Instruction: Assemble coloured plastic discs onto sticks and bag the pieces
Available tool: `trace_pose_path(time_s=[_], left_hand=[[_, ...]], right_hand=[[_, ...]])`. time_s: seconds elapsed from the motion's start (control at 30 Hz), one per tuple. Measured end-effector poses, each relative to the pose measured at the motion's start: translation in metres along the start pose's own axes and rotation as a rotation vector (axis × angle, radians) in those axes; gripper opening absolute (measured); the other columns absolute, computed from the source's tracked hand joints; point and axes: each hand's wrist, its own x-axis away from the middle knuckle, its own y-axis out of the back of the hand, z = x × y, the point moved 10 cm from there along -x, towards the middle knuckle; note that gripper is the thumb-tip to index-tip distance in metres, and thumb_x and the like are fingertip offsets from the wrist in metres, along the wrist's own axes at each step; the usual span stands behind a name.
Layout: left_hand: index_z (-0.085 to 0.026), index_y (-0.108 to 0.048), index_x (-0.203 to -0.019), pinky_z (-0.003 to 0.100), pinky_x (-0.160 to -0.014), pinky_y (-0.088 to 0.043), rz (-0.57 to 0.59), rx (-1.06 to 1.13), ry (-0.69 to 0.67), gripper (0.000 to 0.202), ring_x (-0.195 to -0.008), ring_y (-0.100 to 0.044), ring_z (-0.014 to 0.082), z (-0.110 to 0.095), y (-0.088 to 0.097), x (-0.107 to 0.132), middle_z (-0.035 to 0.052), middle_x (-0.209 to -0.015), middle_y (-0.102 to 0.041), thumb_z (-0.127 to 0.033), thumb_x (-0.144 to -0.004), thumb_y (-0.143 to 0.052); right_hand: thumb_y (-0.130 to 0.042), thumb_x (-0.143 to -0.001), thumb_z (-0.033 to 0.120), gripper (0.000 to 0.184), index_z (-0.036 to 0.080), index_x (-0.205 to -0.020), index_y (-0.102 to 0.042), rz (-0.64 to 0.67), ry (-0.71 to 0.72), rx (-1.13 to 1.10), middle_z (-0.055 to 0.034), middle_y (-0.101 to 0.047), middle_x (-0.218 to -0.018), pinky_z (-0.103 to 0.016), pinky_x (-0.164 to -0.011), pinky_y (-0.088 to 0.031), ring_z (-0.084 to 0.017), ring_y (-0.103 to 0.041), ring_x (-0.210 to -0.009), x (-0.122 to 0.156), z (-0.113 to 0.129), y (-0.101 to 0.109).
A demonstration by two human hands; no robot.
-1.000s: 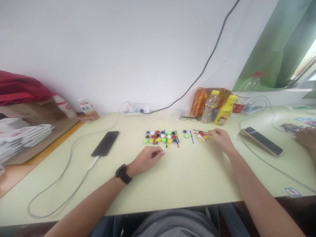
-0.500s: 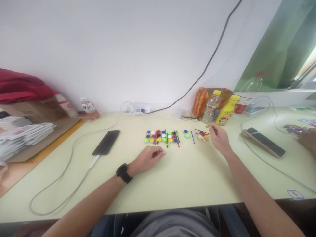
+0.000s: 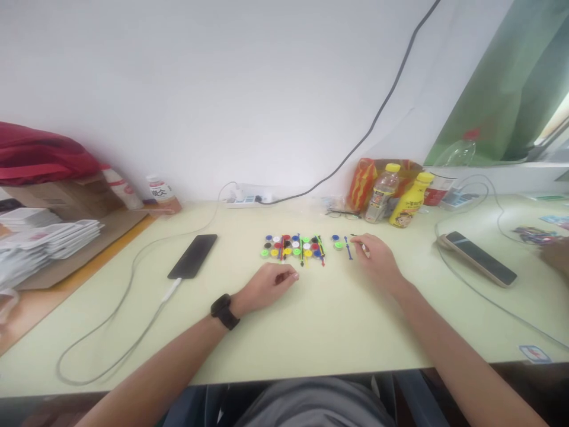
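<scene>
My left hand [image 3: 269, 286], a black watch [image 3: 224, 311] at its wrist, rests on the table with its fingers curled closed. No object shows in it. Just beyond it lie rows of small coloured discs [image 3: 287, 244] with thin coloured arrow-shaped pieces [image 3: 302, 252] laid across them. Farther right are a blue disc [image 3: 335, 238], a green disc [image 3: 338, 245] and a blue double-ended arrow piece [image 3: 348, 248]. Beside that arrow my right hand [image 3: 376, 258] is low over the table, fingers pinched together. Whatever they grip is too small or hidden to name.
A charging phone [image 3: 192, 256] lies left, another phone [image 3: 480, 258] right. Bottles [image 3: 382, 193], a snack bag [image 3: 361, 184] and glasses [image 3: 344, 214] stand or lie along the wall near a power strip [image 3: 246, 198]. White trays [image 3: 66, 234] are stacked at far left.
My right hand has moved left and slightly nearer, now covering the small red, white and yellow pieces that showed beside it. The left hand stays in place.
</scene>
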Motion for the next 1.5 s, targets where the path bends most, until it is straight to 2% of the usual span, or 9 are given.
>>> trace_pose_path(time_s=[0.33, 0.47, 0.6, 0.7, 0.87, 1.03, 1.3, 1.4, 1.5], left_hand=[[-0.018, -0.067, -0.088, 0.028, -0.059, -0.032, 0.006, -0.009, -0.011, 0.037, -0.064, -0.044, 0.0128, -0.001, -0.001, -0.001, -0.0013, -0.071, -0.055, -0.044, -0.106, -0.048], [-0.018, -0.067, -0.088, 0.027, -0.059, -0.032, 0.003, -0.02, -0.011, 0.037, -0.063, -0.043, 0.0126, 0.001, -0.002, -0.001, -0.0013, -0.071, -0.055, -0.044, -0.106, -0.048], [-0.018, -0.067, -0.089, 0.027, -0.059, -0.032, 0.002, -0.018, -0.011, 0.036, -0.064, -0.044, 0.0127, 0.001, -0.002, -0.001, -0.0014, -0.071, -0.055, -0.043, -0.105, -0.049], [-0.018, -0.067, -0.089, 0.027, -0.059, -0.033, -0.003, -0.009, -0.008, 0.035, -0.064, -0.045, 0.0128, 0.001, -0.001, -0.001, -0.0011, -0.071, -0.055, -0.043, -0.105, -0.049], [-0.018, -0.068, -0.088, 0.027, -0.059, -0.033, -0.012, 0.004, -0.019, 0.035, -0.063, -0.045, 0.013, -0.002, 0.0, 0.0, -0.0009, -0.07, -0.056, -0.043, -0.105, -0.05], [-0.019, -0.07, -0.093, 0.027, -0.059, -0.034, -0.013, 0.019, -0.029, 0.033, -0.062, -0.046, 0.013, -0.004, -0.001, -0.001, -0.0013, -0.068, -0.056, -0.042, -0.105, -0.05], [-0.021, -0.067, -0.117, 0.026, -0.061, -0.038, -0.004, 0.038, -0.072, 0.028, -0.062, -0.048, 0.0124, -0.012, -0.005, 0.002, -0.0033, -0.069, -0.055, -0.042, -0.102, -0.058], [-0.021, -0.067, -0.119, 0.026, -0.063, -0.04, -0.019, 0.027, -0.082, 0.032, -0.065, -0.052, 0.0132, -0.014, -0.004, 0.003, -0.0016, -0.075, -0.059, -0.046, -0.099, -0.061], [-0.02, -0.07, -0.11, 0.027, -0.063, -0.041, -0.005, 0.021, -0.08, 0.032, -0.066, -0.054, 0.0141, -0.013, -0.005, 0.002, 0.0003, -0.075, -0.063, -0.048, -0.097, -0.064]], right_hand=[[-0.048, -0.1, 0.023, 0.022, 0.022, -0.1, -0.07, 0.019, 0.086, 0.051, -0.0077, -0.074, -0.099, -0.04, -0.087, -0.047, -0.027, -0.066, -0.099, -0.001, 0.014, -0.003], [-0.052, -0.093, 0.018, 0.017, 0.022, -0.093, -0.069, 0.046, 0.048, -0.008, -0.0069, -0.072, -0.093, -0.038, -0.082, -0.047, -0.026, -0.066, -0.093, -0.002, 0.012, -0.002], [-0.054, -0.085, 0.015, 0.016, 0.022, -0.084, -0.069, 0.128, 0.005, -0.136, -0.0055, -0.073, -0.087, -0.036, -0.076, -0.048, -0.023, -0.065, -0.082, -0.003, 0.011, -0.003], [-0.053, -0.083, 0.014, 0.018, 0.021, -0.08, -0.07, 0.22, 0.012, -0.257, -0.0053, -0.073, -0.085, -0.034, -0.073, -0.047, -0.022, -0.064, -0.079, 0.001, 0.023, -0.008], [-0.052, -0.085, 0.013, 0.022, 0.021, -0.084, -0.071, 0.384, 0.049, -0.396, -0.005, -0.072, -0.086, -0.031, -0.067, -0.044, -0.02, -0.063, -0.079, 0.015, 0.061, -0.027], [-0.053, -0.091, 0.016, 0.02, 0.021, -0.088, -0.071, 0.451, 0.034, -0.515, -0.0059, -0.071, -0.091, -0.031, -0.068, -0.044, -0.02, -0.063, -0.081, 0.023, 0.084, -0.038], [-0.05, -0.099, 0.027, 0.021, 0.023, -0.102, -0.071, 0.456, -0.053, -0.667, -0.0057, -0.069, -0.098, -0.035, -0.081, -0.047, -0.022, -0.062, -0.092, 0.021, 0.083, -0.028], [-0.058, -0.096, 0.031, 0.013, 0.023, -0.1, -0.067, 0.511, -0.105, -0.748, -0.0051, -0.067, -0.097, -0.034, -0.081, -0.049, -0.022, -0.063, -0.093, 0.027, 0.09, -0.04], [-0.064, -0.093, 0.035, 0.014, 0.021, -0.095, -0.064, 0.545, -0.159, -0.807, -0.0044, -0.065, -0.094, -0.032, -0.077, -0.05, -0.02, -0.062, -0.088, 0.034, 0.096, -0.055]])
